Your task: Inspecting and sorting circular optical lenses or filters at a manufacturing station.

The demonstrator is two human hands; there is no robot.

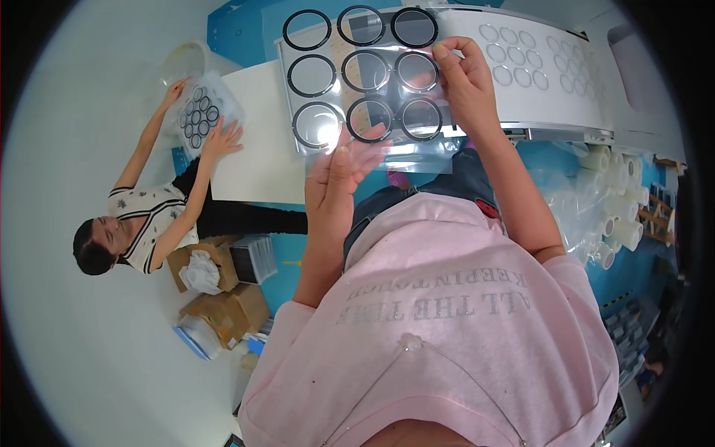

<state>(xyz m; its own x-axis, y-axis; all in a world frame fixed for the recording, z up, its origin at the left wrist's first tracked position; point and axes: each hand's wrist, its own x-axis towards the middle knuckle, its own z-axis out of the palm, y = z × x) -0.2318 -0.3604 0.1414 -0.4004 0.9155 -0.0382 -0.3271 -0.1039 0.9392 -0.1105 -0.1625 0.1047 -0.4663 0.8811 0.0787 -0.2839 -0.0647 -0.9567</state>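
Blue floor (287, 246) spreads beneath a clear plastic sheet (339, 89) bearing nine black rings (388, 72), raised in midair, right hand (468, 82) pinching its right edge, left hand (334, 182) gripping its near edge; farther right, pale rings (515, 56) on a white counter (521, 108); left, another person (141, 223)

"What's that along the left?"

"A smooth, pale grey wall (67, 171)."

"And underfoot?"

"Bright blue floor (287, 284) — with a white, straight-edged, flat-topped table (257, 134) standing over it, and brown cardboard boxes (232, 314) sitting near the wall."
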